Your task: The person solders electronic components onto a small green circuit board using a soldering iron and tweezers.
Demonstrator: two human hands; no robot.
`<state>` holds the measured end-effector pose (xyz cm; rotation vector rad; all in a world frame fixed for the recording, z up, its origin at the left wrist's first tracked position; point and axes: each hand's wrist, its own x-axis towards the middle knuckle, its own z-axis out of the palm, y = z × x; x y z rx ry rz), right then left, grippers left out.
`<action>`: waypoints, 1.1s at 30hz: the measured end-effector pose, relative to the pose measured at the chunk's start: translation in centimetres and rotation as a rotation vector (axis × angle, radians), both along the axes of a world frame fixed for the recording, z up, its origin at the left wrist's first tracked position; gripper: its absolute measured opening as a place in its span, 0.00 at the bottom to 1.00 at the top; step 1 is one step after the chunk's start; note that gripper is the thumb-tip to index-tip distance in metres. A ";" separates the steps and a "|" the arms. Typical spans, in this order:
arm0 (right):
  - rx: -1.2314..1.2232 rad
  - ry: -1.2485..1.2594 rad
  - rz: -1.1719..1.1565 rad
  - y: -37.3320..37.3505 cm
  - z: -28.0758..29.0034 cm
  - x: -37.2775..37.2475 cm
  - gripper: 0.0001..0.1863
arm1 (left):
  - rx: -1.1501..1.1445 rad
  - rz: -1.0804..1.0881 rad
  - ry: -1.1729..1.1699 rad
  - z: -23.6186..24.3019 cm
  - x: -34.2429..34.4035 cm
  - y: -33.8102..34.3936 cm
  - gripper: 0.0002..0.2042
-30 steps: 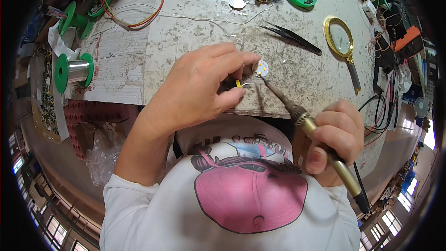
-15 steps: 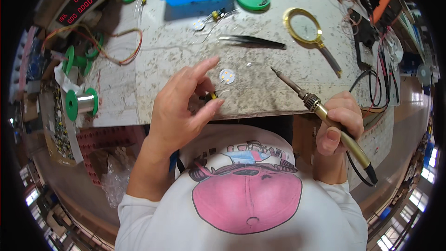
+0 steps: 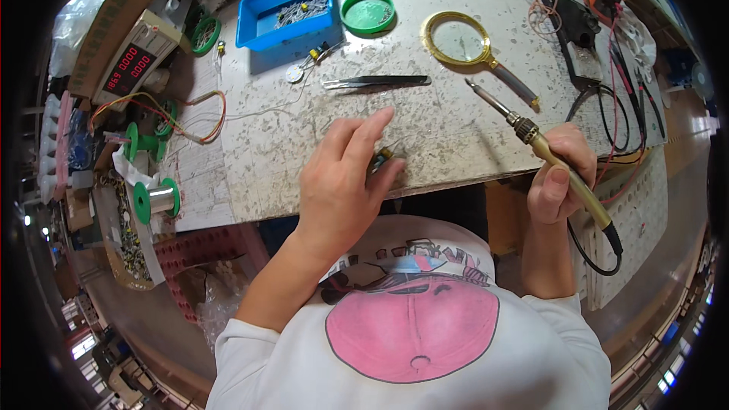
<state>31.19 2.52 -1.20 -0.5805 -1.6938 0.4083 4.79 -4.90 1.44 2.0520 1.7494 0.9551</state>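
My left hand [image 3: 343, 171] is over the worktable, near its front edge. Its thumb and curled fingers close on a small yellow-and-black electronic component [image 3: 382, 155] with thin wire leads; the index finger stretches forward. The hand covers part of the grip. In my right hand [image 3: 562, 173] is a gold soldering iron [image 3: 548, 149], held like a pen, its tip pointing up and left, apart from the component. Black tweezers [image 3: 380, 81] lie beyond my left hand. Farther back, a round white LED board [image 3: 295, 74] lies beside another yellow component [image 3: 316, 53].
On the worktable [image 3: 250, 182] stand a blue bin [image 3: 254, 23] of leaded parts and green dishes [image 3: 367, 14]. A magnifying glass [image 3: 490, 61] lies right of the tweezers. Solder spools [image 3: 157, 200] and a meter with red digits [image 3: 129, 64] are at the left. Cables run along the right.
My left hand has moved right across the table with the component, and the white round board that lay near its fingertips is out of sight. The view has shifted; the soldering iron stays in my right hand.
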 end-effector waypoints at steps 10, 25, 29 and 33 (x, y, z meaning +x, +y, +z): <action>-0.043 0.024 0.007 0.6 -1.1 -0.2 0.18 | 0.016 0.203 0.153 0.1 -4.0 -0.6 0.20; -0.047 0.116 -0.001 1.0 -1.2 -0.5 0.20 | -0.209 0.045 -0.007 2.1 -2.7 1.7 0.11; -0.051 0.229 -0.058 1.2 -1.9 -0.3 0.22 | 0.014 -0.072 0.067 2.4 -1.4 5.8 0.09; -0.159 0.313 -0.102 1.4 -2.4 0.2 0.24 | 0.044 -0.067 0.148 1.5 1.5 15.1 0.07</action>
